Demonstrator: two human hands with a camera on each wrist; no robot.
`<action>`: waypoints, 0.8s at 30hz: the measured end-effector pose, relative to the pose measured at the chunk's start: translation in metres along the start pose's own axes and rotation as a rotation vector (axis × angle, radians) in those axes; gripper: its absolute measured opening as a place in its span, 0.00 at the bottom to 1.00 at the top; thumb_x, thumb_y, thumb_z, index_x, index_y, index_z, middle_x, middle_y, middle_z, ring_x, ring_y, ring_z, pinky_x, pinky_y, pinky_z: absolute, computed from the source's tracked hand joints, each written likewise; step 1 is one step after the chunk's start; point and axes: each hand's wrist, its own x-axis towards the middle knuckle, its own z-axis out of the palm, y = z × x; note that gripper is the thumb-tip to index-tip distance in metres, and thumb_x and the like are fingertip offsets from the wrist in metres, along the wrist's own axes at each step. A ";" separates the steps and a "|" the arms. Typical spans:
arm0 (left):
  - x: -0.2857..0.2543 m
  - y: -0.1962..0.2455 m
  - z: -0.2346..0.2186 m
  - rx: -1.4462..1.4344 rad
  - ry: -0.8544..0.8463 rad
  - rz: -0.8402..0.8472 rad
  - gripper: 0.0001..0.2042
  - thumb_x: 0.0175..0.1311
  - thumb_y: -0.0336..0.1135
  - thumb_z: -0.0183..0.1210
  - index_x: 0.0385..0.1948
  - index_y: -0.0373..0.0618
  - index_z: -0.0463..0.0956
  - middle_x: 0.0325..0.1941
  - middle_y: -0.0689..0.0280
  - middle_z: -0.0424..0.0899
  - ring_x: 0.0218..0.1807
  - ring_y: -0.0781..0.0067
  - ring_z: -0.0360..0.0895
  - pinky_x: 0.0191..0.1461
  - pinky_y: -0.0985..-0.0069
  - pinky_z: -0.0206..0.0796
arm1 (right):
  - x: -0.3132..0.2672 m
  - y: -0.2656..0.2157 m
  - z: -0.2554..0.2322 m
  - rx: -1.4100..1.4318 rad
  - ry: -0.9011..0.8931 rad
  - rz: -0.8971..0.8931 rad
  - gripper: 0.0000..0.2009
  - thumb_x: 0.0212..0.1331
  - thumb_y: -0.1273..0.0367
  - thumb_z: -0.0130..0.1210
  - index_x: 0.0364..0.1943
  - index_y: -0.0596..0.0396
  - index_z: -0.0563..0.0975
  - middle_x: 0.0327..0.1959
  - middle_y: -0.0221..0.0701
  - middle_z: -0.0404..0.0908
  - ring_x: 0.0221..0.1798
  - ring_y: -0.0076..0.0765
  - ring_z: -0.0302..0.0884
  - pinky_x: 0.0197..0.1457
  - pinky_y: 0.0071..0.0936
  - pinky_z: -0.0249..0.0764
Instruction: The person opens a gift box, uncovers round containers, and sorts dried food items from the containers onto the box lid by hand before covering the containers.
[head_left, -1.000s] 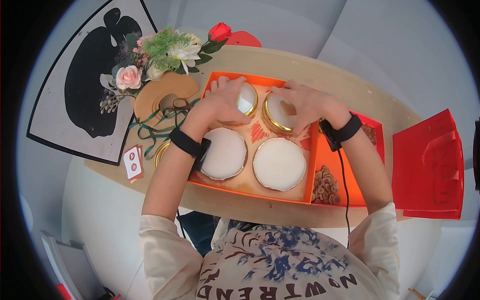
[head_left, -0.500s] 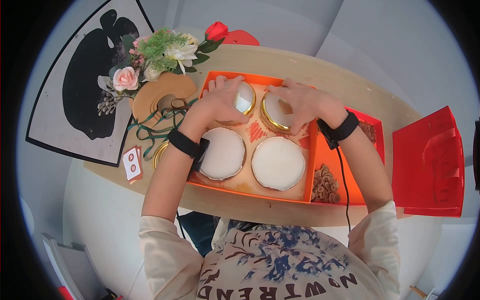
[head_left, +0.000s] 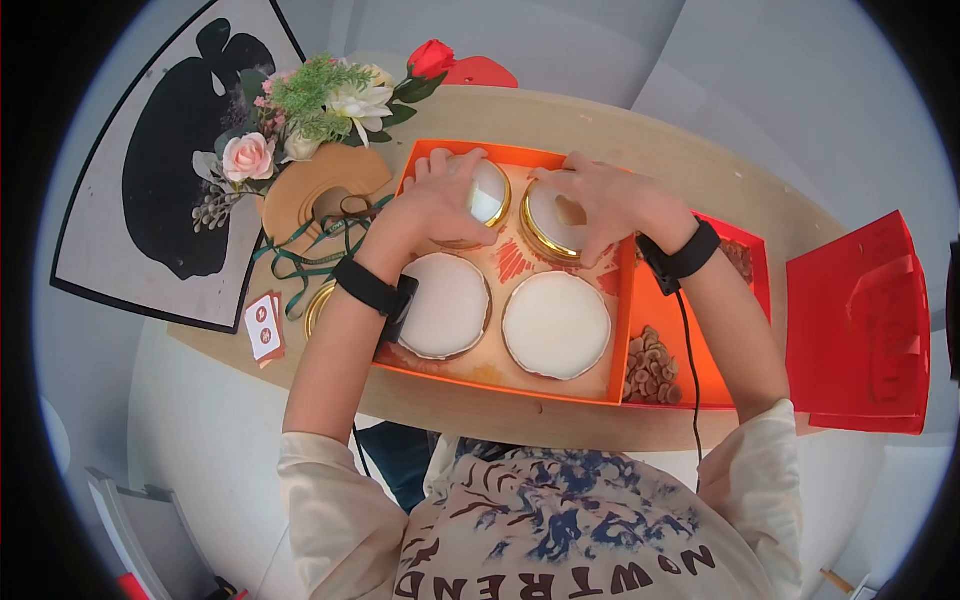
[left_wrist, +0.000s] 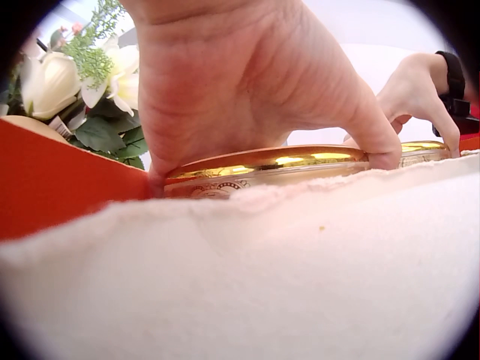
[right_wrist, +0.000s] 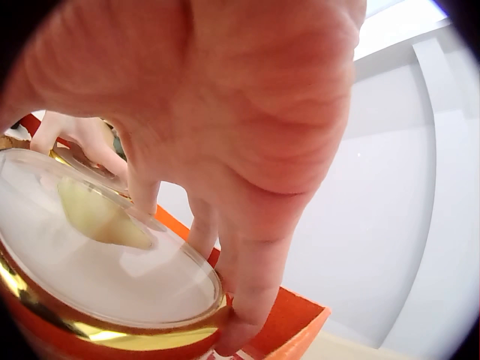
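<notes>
In the head view, a shallow orange box (head_left: 500,389) holds two gold-rimmed round tins at its far side. My left hand (head_left: 432,202) spans the left tin (head_left: 488,190), thumb and fingers around its edge. The right hand (head_left: 622,207) grips the right tin (head_left: 541,222) the same way; its clear lid shows in the right wrist view. Nearer me lie two white round pads with wavy edges, the left pad (head_left: 445,305) and the right pad (head_left: 557,326). The left pad's pale surface fills the foreground of the left wrist view.
Brown dried slices (head_left: 652,368) lie in the box's right compartment. A red paper bag (head_left: 855,325) stands at the right. Artificial flowers (head_left: 325,100), a tan arched piece (head_left: 300,190), green ribbon (head_left: 320,262) and cards (head_left: 264,328) sit at the left.
The head view has shifted slightly, moving the whole scene a little up and left. Both hands stay on the two gold-rimmed tins; the tins keep their places in the box.
</notes>
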 end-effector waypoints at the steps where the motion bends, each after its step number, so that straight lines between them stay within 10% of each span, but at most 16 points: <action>1: 0.000 0.001 -0.001 -0.001 -0.005 0.001 0.58 0.35 0.52 0.73 0.77 0.55 0.50 0.72 0.44 0.56 0.72 0.39 0.55 0.74 0.56 0.56 | -0.001 -0.001 -0.001 0.000 0.000 -0.001 0.57 0.25 0.63 0.72 0.74 0.45 0.60 0.64 0.44 0.65 0.61 0.53 0.73 0.55 0.41 0.78; 24: 0.002 -0.002 0.001 0.023 -0.020 0.003 0.59 0.36 0.54 0.72 0.77 0.60 0.49 0.73 0.42 0.54 0.73 0.39 0.55 0.73 0.53 0.56 | 0.005 0.014 0.003 0.031 0.021 -0.077 0.58 0.26 0.58 0.75 0.75 0.45 0.60 0.65 0.46 0.66 0.65 0.53 0.71 0.63 0.38 0.75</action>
